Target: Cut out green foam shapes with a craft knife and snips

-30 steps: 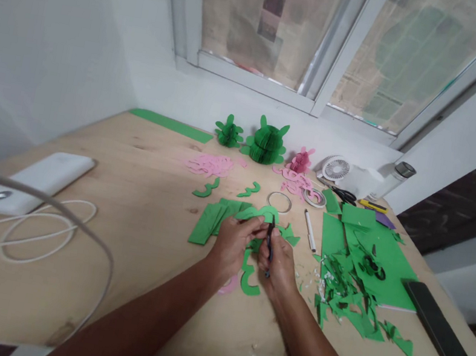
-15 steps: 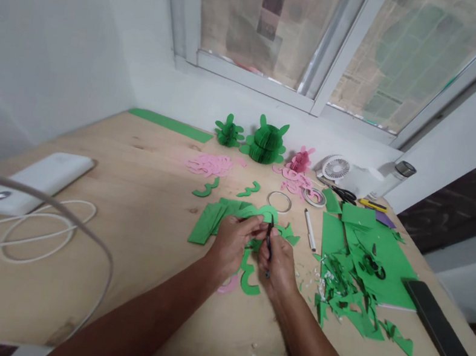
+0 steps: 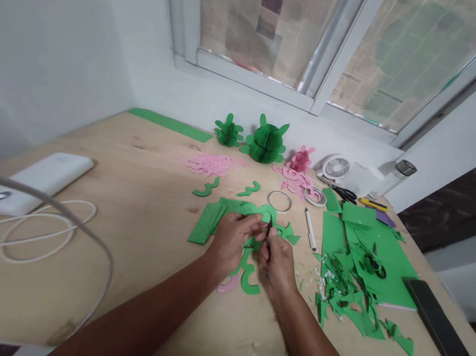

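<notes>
My left hand [image 3: 234,239] pinches a curved green paper piece [image 3: 270,209] over the middle of the table. Close beside it, my right hand [image 3: 279,259] is closed round a slim dark tool [image 3: 268,238], whose tip meets the paper. Fingers hide most of the tool, so I cannot tell its exact kind. Folded green paper strips [image 3: 203,224] lie left of my left hand. Below the hands are a wavy green cutout [image 3: 250,281] and a curved pink cutout [image 3: 227,285].
Green paper scraps [image 3: 342,288] and sheets lie right, by a dark phone [image 3: 439,327]. Behind are a white pen [image 3: 310,230], a tape roll [image 3: 314,196], pink cutouts [image 3: 210,164] and a green paper figure [image 3: 266,143]. A white power bank [image 3: 34,182] with a cable lies left.
The tool and the curved green paper have shifted very slightly in my fingers. Both hands stay in nearly the same place, and the rest of the table looks the same.
</notes>
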### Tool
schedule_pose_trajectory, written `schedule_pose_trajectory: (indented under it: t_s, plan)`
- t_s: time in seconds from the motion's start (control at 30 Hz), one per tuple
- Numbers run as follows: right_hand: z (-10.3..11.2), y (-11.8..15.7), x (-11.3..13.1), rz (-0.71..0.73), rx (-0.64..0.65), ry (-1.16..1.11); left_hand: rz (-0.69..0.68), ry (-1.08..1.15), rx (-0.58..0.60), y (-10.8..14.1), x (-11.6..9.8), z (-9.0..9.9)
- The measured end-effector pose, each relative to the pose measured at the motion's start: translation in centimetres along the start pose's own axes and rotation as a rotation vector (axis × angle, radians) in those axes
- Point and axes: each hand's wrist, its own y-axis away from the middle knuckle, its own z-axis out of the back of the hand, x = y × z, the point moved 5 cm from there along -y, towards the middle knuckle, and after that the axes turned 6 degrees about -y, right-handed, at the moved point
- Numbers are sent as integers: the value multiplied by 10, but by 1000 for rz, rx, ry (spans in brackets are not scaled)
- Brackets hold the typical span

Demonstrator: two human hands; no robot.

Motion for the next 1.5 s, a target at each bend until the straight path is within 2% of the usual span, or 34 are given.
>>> schedule_pose_trajectory:
  t_s: [0.2, 0.47, 0.7, 0.9, 1.2, 1.5]
  plan:
    - [1, 0, -2, -1, -9, 5, -18, -16, -29, 0, -2, 1]
    - [0, 0, -5, -6, 5, 0, -73, -149, -21, 0, -3, 2]
    - [-2, 1, -5, -11, 14, -8, -106, -245, 97, 1, -3, -3]
    - [-2, 2, -6, -29, 5, -13, -119, -181, -54, -4, -2, 6]
    - [-4, 4, -3, -23, 2, -5, -163, -283, 24, -2, -4, 1]
    - [-3, 3, -2, -24, 5, 17, -173, -405, 26, -3, -7, 4]
